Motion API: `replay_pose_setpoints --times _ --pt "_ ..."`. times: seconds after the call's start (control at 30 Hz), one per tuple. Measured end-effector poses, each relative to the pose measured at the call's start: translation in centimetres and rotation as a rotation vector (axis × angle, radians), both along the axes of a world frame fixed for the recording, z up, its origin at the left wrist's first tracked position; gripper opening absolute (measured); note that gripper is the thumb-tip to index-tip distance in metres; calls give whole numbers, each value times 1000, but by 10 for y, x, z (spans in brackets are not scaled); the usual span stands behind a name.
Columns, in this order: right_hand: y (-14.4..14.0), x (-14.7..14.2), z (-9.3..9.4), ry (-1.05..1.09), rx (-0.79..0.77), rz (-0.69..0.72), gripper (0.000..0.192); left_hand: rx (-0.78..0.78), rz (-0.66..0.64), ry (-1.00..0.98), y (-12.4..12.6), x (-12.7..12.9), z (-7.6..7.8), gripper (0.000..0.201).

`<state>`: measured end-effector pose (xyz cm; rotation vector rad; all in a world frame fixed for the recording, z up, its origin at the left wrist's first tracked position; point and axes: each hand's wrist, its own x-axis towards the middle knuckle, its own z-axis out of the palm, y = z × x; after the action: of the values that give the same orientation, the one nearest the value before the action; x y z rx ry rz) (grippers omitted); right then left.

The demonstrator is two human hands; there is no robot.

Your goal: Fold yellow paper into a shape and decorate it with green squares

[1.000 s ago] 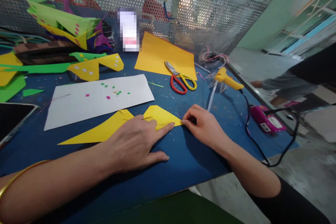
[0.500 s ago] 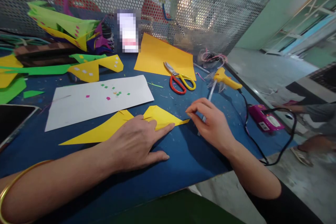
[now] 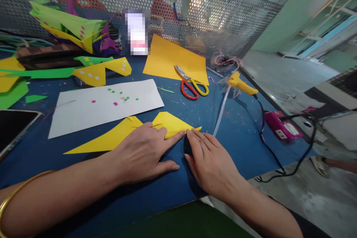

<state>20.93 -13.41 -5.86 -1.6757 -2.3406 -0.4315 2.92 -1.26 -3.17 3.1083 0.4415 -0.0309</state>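
Observation:
A yellow cut-paper shape [image 3: 104, 139] lies on the blue tabletop, with a long point to the left and a small narrow tip to the right. My left hand [image 3: 142, 152] rests flat across its middle, index finger stretched along the lower edge and thumb apart on the table. The fingertips of my right hand [image 3: 213, 163] touch the paper's lower right edge, close beside the left index fingertip. Those right fingers are extended side by side, with the thumb apart below. Part of the paper is hidden under my hands.
White paper [image 3: 72, 115] with small green and pink bits lies behind. Scissors [image 3: 189, 85] overlap an orange-yellow sheet [image 3: 164, 55]. To the right are a yellow glue gun [image 3: 241, 84] and a corded magenta box [image 3: 283, 124]. A dark-screened device [image 3: 13, 130] sits left.
My right hand has moved left and down from beyond the paper's right tip to its lower edge, its pinched fingers now extended. My left hand has stayed put.

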Motion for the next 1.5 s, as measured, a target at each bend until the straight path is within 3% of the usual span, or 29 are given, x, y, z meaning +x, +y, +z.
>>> replay_pose_setpoints --times 0.27,0.53,0.83,1.27,1.5 --pt "-5 -1 1 -55 35 -134 48 1 12 -17 0 -2 -1 67" --pt "1 1 8 -12 -143 -137 48 46 8 -5 -3 -3 0 69" --pt "-2 3 5 28 -130 -140 44 119 -1 -15 -11 -23 1 68" --pt "-2 3 5 -14 -101 -114 43 105 122 -28 -14 -64 9 55" --pt "9 -3 21 -26 -44 -47 32 64 133 -28 -14 -65 6 50"
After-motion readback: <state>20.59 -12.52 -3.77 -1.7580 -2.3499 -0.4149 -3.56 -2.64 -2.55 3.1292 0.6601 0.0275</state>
